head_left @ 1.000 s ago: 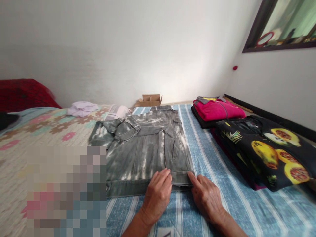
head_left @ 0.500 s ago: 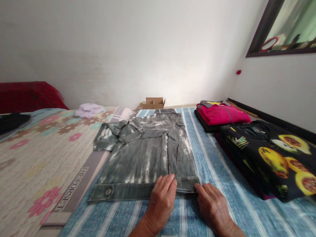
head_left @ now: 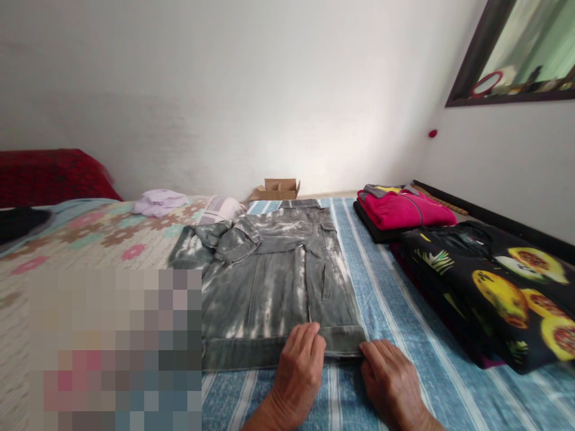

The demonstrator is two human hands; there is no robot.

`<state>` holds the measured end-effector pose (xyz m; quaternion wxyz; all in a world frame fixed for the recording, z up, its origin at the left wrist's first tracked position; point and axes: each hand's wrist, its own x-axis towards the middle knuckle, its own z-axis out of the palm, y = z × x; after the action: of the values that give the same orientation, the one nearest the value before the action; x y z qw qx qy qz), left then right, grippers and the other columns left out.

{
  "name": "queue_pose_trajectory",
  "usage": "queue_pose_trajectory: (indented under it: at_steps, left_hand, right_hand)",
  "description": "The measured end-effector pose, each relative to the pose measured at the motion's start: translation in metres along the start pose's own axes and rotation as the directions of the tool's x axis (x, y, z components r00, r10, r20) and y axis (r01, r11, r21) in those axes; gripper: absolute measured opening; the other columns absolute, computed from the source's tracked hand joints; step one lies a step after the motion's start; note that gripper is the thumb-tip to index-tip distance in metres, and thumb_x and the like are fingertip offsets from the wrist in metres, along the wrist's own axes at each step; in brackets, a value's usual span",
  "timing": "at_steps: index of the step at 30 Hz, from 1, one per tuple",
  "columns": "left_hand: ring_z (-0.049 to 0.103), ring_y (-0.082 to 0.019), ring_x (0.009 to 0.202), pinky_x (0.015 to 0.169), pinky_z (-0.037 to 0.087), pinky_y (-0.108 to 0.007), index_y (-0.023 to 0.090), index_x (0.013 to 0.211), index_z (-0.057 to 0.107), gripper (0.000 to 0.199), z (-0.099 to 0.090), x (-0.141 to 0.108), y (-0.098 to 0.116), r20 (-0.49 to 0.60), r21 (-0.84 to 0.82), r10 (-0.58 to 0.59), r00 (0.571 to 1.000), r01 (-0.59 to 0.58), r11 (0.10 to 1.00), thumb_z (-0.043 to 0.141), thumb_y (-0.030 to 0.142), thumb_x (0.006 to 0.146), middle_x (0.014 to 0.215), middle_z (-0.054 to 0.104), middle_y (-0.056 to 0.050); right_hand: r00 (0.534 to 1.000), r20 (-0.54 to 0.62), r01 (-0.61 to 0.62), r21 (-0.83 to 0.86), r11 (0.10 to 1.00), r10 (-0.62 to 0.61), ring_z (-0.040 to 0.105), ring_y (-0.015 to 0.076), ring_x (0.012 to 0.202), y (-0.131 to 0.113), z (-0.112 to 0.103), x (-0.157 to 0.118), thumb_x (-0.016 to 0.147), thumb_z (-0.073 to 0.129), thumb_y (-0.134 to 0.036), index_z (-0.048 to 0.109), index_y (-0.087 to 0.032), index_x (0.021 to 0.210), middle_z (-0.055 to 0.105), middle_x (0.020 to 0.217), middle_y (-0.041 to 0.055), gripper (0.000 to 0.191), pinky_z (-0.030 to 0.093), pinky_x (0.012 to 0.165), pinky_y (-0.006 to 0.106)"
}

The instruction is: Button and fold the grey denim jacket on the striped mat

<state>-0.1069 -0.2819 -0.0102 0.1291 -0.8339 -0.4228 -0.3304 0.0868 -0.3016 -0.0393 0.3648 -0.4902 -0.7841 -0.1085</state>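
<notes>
A grey tie-dyed denim jacket (head_left: pixel 274 287) lies spread on the bed, its collar toward the wall and one sleeve folded over at the left. At the hem, my left hand (head_left: pixel 300 371) closes its fingers on the waistband near the front opening. My right hand (head_left: pixel 393 380) pinches the right corner of that same waistband. Both thumbs are partly hidden. A pixelated patch covers the left end of the hem.
Blue striped sheet (head_left: pixel 377 293) lies under the jacket. Folded clothes stand at the right: a black fruit-print garment (head_left: pixel 494 287) and a pink one (head_left: pixel 408 209). A cardboard box (head_left: pixel 278 189) sits by the wall, a pale lilac cloth (head_left: pixel 159 202) on the floral cover (head_left: pixel 90 251).
Both hands, still on the hem, have shifted slightly down and right in view along with the jacket's lower right corner. A pixelated patch now hides the lower left.
</notes>
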Motion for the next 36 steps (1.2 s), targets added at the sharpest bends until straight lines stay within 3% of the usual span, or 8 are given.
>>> queue_pose_trajectory:
  at_steps: [9, 15, 19, 22, 25, 28, 32, 36]
  left_hand:
    - [0.061, -0.021, 0.091, 0.083, 0.054, -0.040, 0.016, 0.079, 0.053, 0.027, -0.009, -0.001, -0.003, 0.058, -0.030, 0.045, 0.997, -0.043, 0.999, 0.033, -0.001, 0.081, 0.098, 0.063, -0.011]
    - [0.061, -0.027, 0.102, 0.089, 0.053, -0.047, 0.015, 0.092, 0.058, 0.017, -0.019, -0.005, -0.001, 0.088, -0.071, 0.038, 0.995, -0.031, 0.997, 0.048, 0.009, 0.079, 0.109, 0.064, -0.013]
    - [0.062, -0.028, 0.101, 0.089, 0.053, -0.048, 0.015, 0.088, 0.059, 0.009, -0.021, -0.004, -0.001, 0.091, -0.095, 0.011, 0.996, -0.002, 0.996, 0.054, 0.015, 0.081, 0.108, 0.065, -0.014]
    - [0.062, -0.027, 0.100, 0.090, 0.053, -0.048, 0.016, 0.087, 0.059, 0.011, -0.020, -0.004, -0.001, 0.085, -0.110, -0.001, 0.996, 0.010, 0.994, 0.050, 0.012, 0.083, 0.107, 0.065, -0.013]
    - [0.062, -0.026, 0.097, 0.087, 0.053, -0.046, 0.016, 0.091, 0.061, 0.016, -0.020, -0.003, 0.000, 0.095, -0.170, -0.026, 0.995, 0.042, 0.985, 0.048, 0.011, 0.082, 0.104, 0.065, -0.012]
    - [0.062, -0.025, 0.093, 0.083, 0.054, -0.043, 0.016, 0.088, 0.061, 0.013, -0.021, -0.004, 0.002, 0.093, -0.230, -0.067, 0.993, 0.087, 0.969, 0.052, 0.013, 0.079, 0.098, 0.065, -0.012]
    - [0.063, -0.020, 0.094, 0.083, 0.054, -0.032, 0.018, 0.089, 0.059, 0.011, -0.024, -0.006, -0.012, 0.064, -0.291, -0.109, 0.992, 0.123, 0.949, 0.053, 0.015, 0.080, 0.099, 0.067, -0.008]
    - [0.063, -0.017, 0.097, 0.085, 0.053, -0.029, 0.019, 0.092, 0.059, 0.012, -0.027, 0.003, -0.063, 0.002, -0.084, -0.260, 0.966, 0.259, 0.962, 0.048, 0.018, 0.087, 0.101, 0.067, -0.007]
  right_hand:
    - [0.999, 0.022, 0.044, -0.025, 0.999, -0.043, 0.044, 0.0173, 0.062, 0.000, -0.003, -0.005, 0.087, 0.037, -0.008, 0.051, -0.019, 0.082, 0.049, 0.065, 0.0017, 0.018, 0.030, 0.059, 0.030]
    - [0.996, 0.049, 0.075, -0.082, 0.994, -0.071, 0.044, 0.0176, 0.060, -0.006, -0.012, 0.001, 0.089, 0.037, -0.012, 0.054, -0.019, 0.080, 0.051, 0.064, 0.0023, 0.020, 0.028, 0.058, 0.032]
    - [0.998, 0.006, 0.067, -0.079, 0.995, -0.067, 0.042, 0.0167, 0.056, -0.018, -0.027, 0.023, 0.089, 0.043, -0.020, 0.047, -0.022, 0.064, 0.047, 0.058, 0.0009, 0.026, 0.029, 0.060, 0.033]
    - [0.998, 0.002, 0.065, -0.039, 0.997, -0.065, 0.047, 0.0171, 0.062, -0.029, -0.030, 0.053, 0.089, 0.045, -0.020, 0.052, -0.022, 0.068, 0.054, 0.065, 0.0022, 0.022, 0.035, 0.067, 0.034]
    - [0.994, 0.056, 0.099, -0.018, 0.995, -0.098, 0.055, 0.0238, 0.097, -0.033, -0.012, 0.082, 0.088, 0.047, -0.020, 0.063, -0.019, 0.095, 0.064, 0.102, 0.0097, 0.018, 0.039, 0.087, 0.040]
    - [0.973, 0.220, 0.077, -0.024, 0.997, -0.070, 0.041, 0.0309, 0.127, -0.028, 0.022, 0.095, 0.088, 0.052, -0.030, 0.056, -0.015, 0.124, 0.051, 0.134, 0.0141, 0.039, 0.033, 0.101, 0.047]
    - [0.904, 0.428, 0.004, 0.006, 1.000, -0.006, 0.038, 0.0330, 0.130, -0.015, 0.058, 0.090, 0.093, 0.043, -0.042, 0.055, -0.014, 0.128, 0.049, 0.136, 0.0153, 0.047, 0.034, 0.102, 0.051]
    - [0.860, 0.510, -0.058, 0.030, 0.998, 0.035, 0.031, 0.0312, 0.135, -0.012, 0.062, 0.086, 0.093, 0.038, -0.050, 0.052, -0.017, 0.132, 0.043, 0.141, 0.0118, 0.053, 0.029, 0.107, 0.051]
